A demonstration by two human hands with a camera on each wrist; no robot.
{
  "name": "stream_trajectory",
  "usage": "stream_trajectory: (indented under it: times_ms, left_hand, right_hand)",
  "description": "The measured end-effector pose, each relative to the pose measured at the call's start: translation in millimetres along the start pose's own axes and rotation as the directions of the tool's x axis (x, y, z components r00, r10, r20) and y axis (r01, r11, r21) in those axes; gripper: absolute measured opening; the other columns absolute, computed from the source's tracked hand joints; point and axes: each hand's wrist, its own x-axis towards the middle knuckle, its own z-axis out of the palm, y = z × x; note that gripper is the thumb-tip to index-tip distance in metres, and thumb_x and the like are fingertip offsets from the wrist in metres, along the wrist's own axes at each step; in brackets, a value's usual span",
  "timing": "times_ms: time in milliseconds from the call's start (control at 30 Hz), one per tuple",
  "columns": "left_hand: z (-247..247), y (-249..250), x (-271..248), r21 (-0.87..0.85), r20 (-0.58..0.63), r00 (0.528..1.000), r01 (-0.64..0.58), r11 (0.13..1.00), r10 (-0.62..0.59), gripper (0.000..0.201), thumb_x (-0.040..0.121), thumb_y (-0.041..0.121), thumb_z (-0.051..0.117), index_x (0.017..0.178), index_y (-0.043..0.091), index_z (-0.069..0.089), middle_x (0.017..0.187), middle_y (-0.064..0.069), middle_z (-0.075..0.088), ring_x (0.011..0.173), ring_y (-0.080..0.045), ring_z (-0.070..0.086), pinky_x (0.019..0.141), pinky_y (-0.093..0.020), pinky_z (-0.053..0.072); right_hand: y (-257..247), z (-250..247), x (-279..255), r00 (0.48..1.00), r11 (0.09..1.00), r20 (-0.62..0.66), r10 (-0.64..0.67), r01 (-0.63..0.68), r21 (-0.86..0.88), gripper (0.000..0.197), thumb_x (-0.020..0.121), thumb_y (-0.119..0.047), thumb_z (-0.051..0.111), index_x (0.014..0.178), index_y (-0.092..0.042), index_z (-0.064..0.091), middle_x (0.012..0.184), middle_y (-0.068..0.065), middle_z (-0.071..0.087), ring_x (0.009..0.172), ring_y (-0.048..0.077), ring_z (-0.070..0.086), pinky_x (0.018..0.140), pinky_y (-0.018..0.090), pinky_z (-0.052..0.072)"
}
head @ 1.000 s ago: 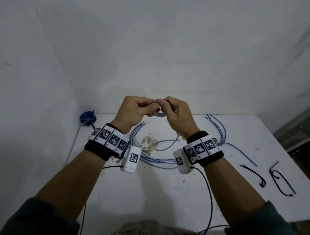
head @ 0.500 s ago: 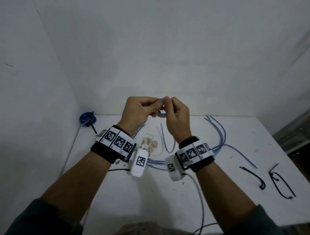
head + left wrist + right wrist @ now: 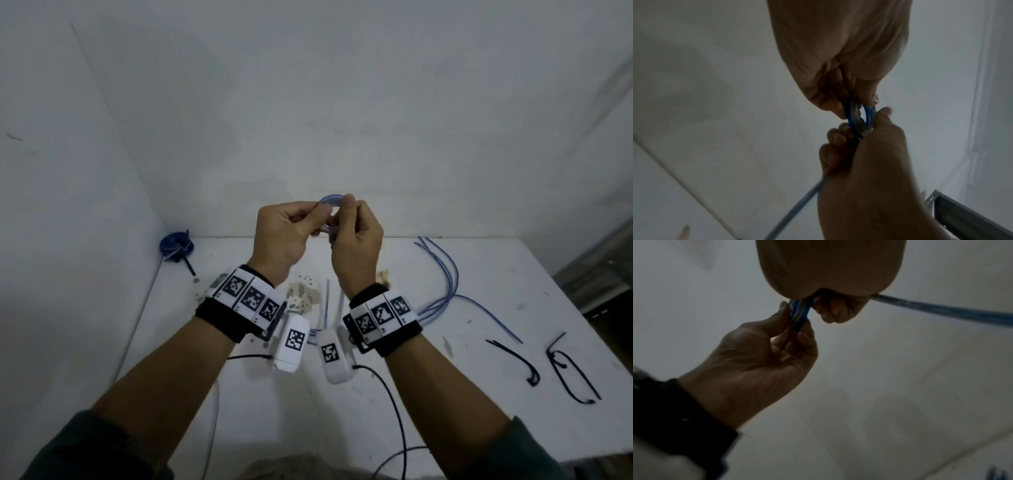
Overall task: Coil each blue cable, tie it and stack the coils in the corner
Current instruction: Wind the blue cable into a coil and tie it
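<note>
Both hands hold a small coil of blue cable point(image 3: 329, 200) in the air above the white table point(image 3: 479, 394). My left hand point(image 3: 317, 219) pinches the coil's left side between thumb and fingers. On the right side, my right hand point(image 3: 343, 214) grips the coil and the strand feeding into it. The cable's loose tail point(image 3: 326, 301) hangs down between my wrists. In the left wrist view the coil point(image 3: 859, 116) sits between both sets of fingertips. In the right wrist view the tail point(image 3: 941, 309) runs off to the right. A tied blue coil point(image 3: 176, 244) lies in the far left corner.
Several loose blue cables point(image 3: 445, 274) curve across the table's far right part. Two black ties point(image 3: 517, 359) point(image 3: 572, 373) lie near the right edge. A flaky stain point(image 3: 301, 294) marks the tabletop under my hands. White walls close the left and back sides.
My right wrist has swung in towards the left one. The tail that curved over the table now hangs shorter and straight between the wrists. Both hands kept hold of the coil.
</note>
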Motion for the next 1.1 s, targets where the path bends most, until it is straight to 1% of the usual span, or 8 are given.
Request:
stream_trajectory:
  times_ms: [233, 367, 433, 533, 633, 833, 1000, 1100]
  left_hand:
    - [-21, 2, 7, 0.114, 0.163, 0.982, 0.079, 0.990, -0.097, 0.010, 0.087, 0.008, 0.070, 0.096, 0.007, 0.074, 0.082, -0.015, 0.074, 0.073, -0.022, 0.068, 0.068, -0.029, 0.055]
    - [-8, 3, 2, -0.029, 0.071, 0.993, 0.100, 0.995, -0.098, 0.014, 0.088, 0.006, 0.069, 0.100, 0.005, 0.074, 0.083, -0.009, 0.076, 0.077, -0.021, 0.072, 0.069, -0.028, 0.056]
    - [-6, 2, -2, -0.059, 0.109, 0.983, 0.155, 0.986, -0.148, 0.017, 0.086, 0.011, 0.070, 0.101, 0.002, 0.074, 0.085, -0.010, 0.076, 0.079, -0.022, 0.073, 0.073, -0.028, 0.057]
    - [-17, 4, 2, 0.018, 0.183, 0.970, 0.160, 0.987, -0.161, 0.030, 0.078, 0.024, 0.074, 0.102, 0.007, 0.074, 0.090, -0.014, 0.076, 0.082, -0.023, 0.073, 0.073, -0.027, 0.057]
    - [-25, 7, 10, 0.092, 0.168, 0.979, 0.103, 0.990, -0.117, 0.018, 0.080, 0.010, 0.076, 0.098, 0.007, 0.075, 0.085, -0.013, 0.076, 0.076, -0.024, 0.073, 0.068, -0.026, 0.057]
    - [-4, 1, 0, -0.133, 0.009, 0.990, 0.139, 0.981, -0.139, 0.014, 0.085, 0.005, 0.071, 0.098, 0.001, 0.073, 0.081, -0.008, 0.076, 0.074, -0.019, 0.072, 0.068, -0.024, 0.056]
    - [-24, 7, 9, -0.073, 0.172, 0.966, 0.209, 0.975, -0.194, 0.027, 0.081, 0.017, 0.071, 0.104, 0.003, 0.072, 0.095, -0.015, 0.075, 0.086, -0.024, 0.072, 0.077, -0.030, 0.058]
    - [-17, 9, 9, -0.108, 0.081, 0.988, 0.141, 0.984, -0.133, 0.017, 0.089, 0.003, 0.066, 0.104, -0.001, 0.072, 0.093, -0.020, 0.074, 0.085, -0.030, 0.072, 0.081, -0.036, 0.059]
  right_hand:
    - [-1, -18, 20, 0.943, 0.940, 0.323, -0.079, 0.179, -0.292, 0.038, 0.100, -0.026, 0.053, 0.062, -0.029, 0.045, 0.051, -0.016, 0.047, 0.050, 0.002, 0.041, 0.054, 0.015, 0.032]
    - [-2, -5, 7, 0.987, 1.000, 0.155, -0.027, 0.025, 0.016, 0.035, 0.102, -0.027, 0.047, 0.078, -0.007, 0.064, 0.063, -0.002, 0.059, 0.059, 0.009, 0.053, 0.054, 0.028, 0.044]
    - [2, -2, 5, 0.996, 0.999, 0.080, -0.027, 0.030, -0.036, 0.042, 0.102, -0.029, 0.045, 0.073, -0.002, 0.058, 0.062, 0.004, 0.056, 0.059, 0.017, 0.049, 0.054, 0.032, 0.042]
    - [3, -13, 16, 0.972, 0.963, 0.216, -0.090, 0.140, -0.229, 0.040, 0.100, -0.026, 0.048, 0.061, -0.020, 0.042, 0.051, -0.013, 0.043, 0.050, 0.005, 0.037, 0.053, 0.022, 0.031]
    - [0, -21, 23, 0.944, 0.932, 0.308, -0.122, 0.216, -0.292, 0.040, 0.100, -0.027, 0.049, 0.062, -0.021, 0.040, 0.049, -0.011, 0.035, 0.049, 0.006, 0.032, 0.053, 0.025, 0.028]
    - [-4, 3, 3, 1.000, 0.999, -0.003, 0.001, -0.001, -0.044, 0.040, 0.105, -0.023, 0.041, 0.066, -0.020, 0.045, 0.055, -0.013, 0.040, 0.054, 0.005, 0.035, 0.054, 0.020, 0.032]
    - [-5, -15, 21, 0.953, 0.940, 0.287, -0.094, 0.180, -0.290, 0.039, 0.102, -0.024, 0.045, 0.064, -0.024, 0.042, 0.055, -0.009, 0.040, 0.052, 0.005, 0.036, 0.054, 0.020, 0.030]
    - [-6, -12, 20, 0.964, 0.970, 0.249, -0.098, 0.148, -0.193, 0.039, 0.102, -0.030, 0.046, 0.067, -0.013, 0.051, 0.058, -0.003, 0.041, 0.056, 0.009, 0.038, 0.055, 0.026, 0.034]
